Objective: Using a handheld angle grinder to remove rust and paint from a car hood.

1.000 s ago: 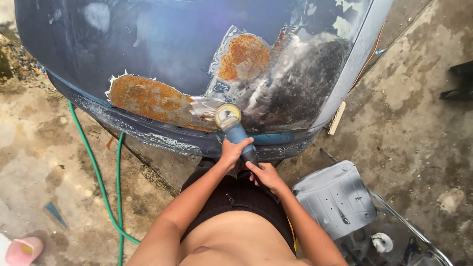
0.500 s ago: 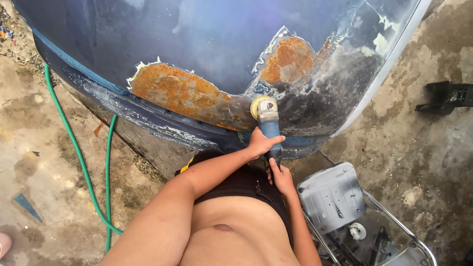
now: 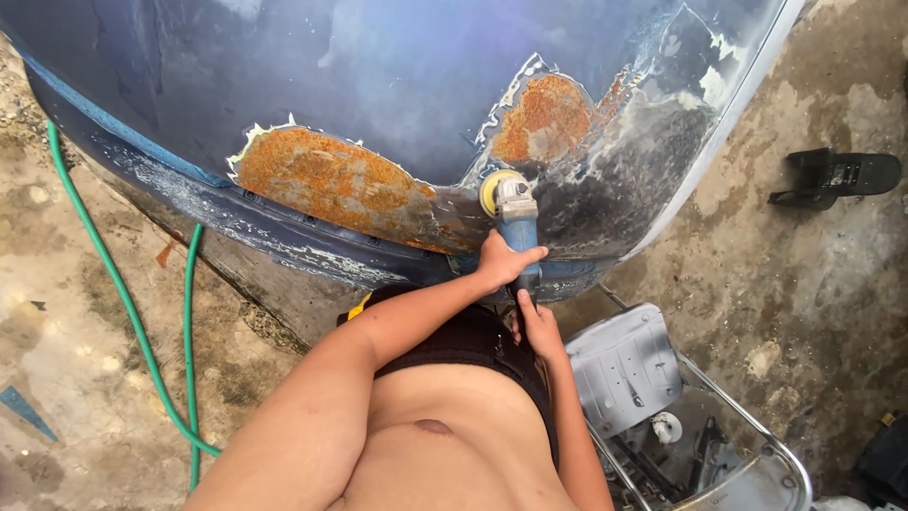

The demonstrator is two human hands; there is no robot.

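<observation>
The left hand (image 3: 501, 265) is wrapped tight around the body of a blue handheld angle grinder with a yellow sanding disc (image 3: 511, 213), close behind its head, where it can press the disc down. The right hand (image 3: 537, 326) sits lower, fingers closed round the tail of the same tool just beneath the left, seemingly to steady and steer it. The disc lies flat against the large dark-blue curved metal body panel (image 3: 378, 85), at the lower edge of the panel, right between two patches of exposed orange rust. The bigger long rust patch (image 3: 326, 185) runs to the left of the disc along the panel's lower rim; the smaller rust patch (image 3: 544, 118) lies just above and to the right of it, bordered by flaking white paint and dull grey ground metal. On the concrete floor (image 3: 76, 284) a green hose (image 3: 123, 293) curves along the panel's left side. A grey ribbed plastic piece (image 3: 619, 364) on a chrome frame rests near the right forearm, and a black sandal (image 3: 832, 175) lies well apart at the right.
</observation>
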